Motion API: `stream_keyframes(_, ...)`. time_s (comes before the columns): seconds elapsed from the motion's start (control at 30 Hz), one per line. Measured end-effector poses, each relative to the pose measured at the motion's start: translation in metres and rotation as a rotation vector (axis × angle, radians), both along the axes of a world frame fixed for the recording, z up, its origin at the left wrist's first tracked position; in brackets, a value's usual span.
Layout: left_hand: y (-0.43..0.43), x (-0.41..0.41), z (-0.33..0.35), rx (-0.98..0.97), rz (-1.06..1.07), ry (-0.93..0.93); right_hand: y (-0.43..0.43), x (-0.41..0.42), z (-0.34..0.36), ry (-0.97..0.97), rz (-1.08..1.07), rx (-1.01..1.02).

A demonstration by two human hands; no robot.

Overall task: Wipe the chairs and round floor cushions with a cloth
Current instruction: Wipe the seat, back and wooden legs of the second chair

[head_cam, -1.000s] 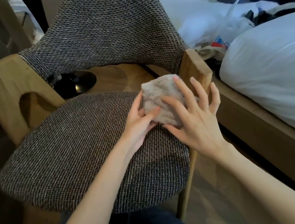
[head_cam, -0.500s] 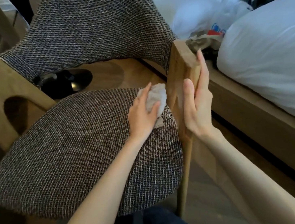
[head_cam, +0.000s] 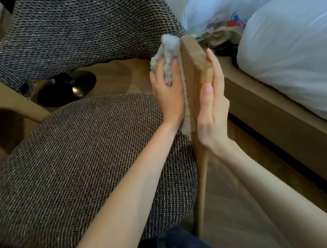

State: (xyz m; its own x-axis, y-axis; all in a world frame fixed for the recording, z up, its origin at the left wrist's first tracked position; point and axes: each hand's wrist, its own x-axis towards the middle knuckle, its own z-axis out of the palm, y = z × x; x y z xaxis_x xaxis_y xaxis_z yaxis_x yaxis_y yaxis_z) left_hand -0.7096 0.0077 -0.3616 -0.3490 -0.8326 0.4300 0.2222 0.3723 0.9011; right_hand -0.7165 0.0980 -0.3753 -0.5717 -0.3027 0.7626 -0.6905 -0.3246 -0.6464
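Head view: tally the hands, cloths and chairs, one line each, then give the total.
Hands: 2, the left hand and the right hand
Cloths: 1, the cloth held by the left hand
Chairs: 1, the chair
Total: 4

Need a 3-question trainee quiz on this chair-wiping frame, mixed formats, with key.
1. True or false: the right hand holds the cloth.
2. The left hand presses the cloth against: A) seat cushion, B) wooden armrest, inner face, C) backrest.
3. Fill in: the right hand's fingers lie ____ on the armrest's outer face.
Key: 1 false, the left hand holds it; 2 B; 3 straight.
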Motion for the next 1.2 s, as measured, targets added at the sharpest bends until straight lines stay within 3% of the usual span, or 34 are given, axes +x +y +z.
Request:
stream_keyframes(0.2, -0.004, 0.004, -0.04, 0.051, -0.025, -0.284, -0.001, 0.001, 0.0, -0.001, -0.006, -0.004)
stream_keyframes(0.33, 0.001, 0.019, -0.017, 0.151, -0.112, -0.128, 0.0, 0.001, 0.0, -0.006, 0.035, -0.013)
stream_keyframes(0.47, 0.017, 0.034, 0.009, 0.12, -0.165, 0.062, 0.0, -0.001, -0.002, -0.043, 0.136, -0.04)
stream_keyframes(0.57, 0.027, 0.047, 0.011, 0.08, -0.208, 0.054, -0.001, 0.0, -0.002, -0.118, 0.192, -0.045)
stream_keyframes(0.87, 0.048, 0.082, -0.041, 0.004, -0.289, -0.251, 0.001, 0.005, -0.002, -0.153, 0.141, 0.016)
stream_keyframes(1.03, 0.041, 0.099, -0.026, 0.12, -0.43, -0.286, 0.011, 0.023, -0.01, -0.135, 0.032, 0.063)
stream_keyframes(1.2, 0.011, 0.139, -0.034, -0.075, -0.348, -0.532, 0.028, 0.048, -0.026, 0.002, -0.175, 0.096)
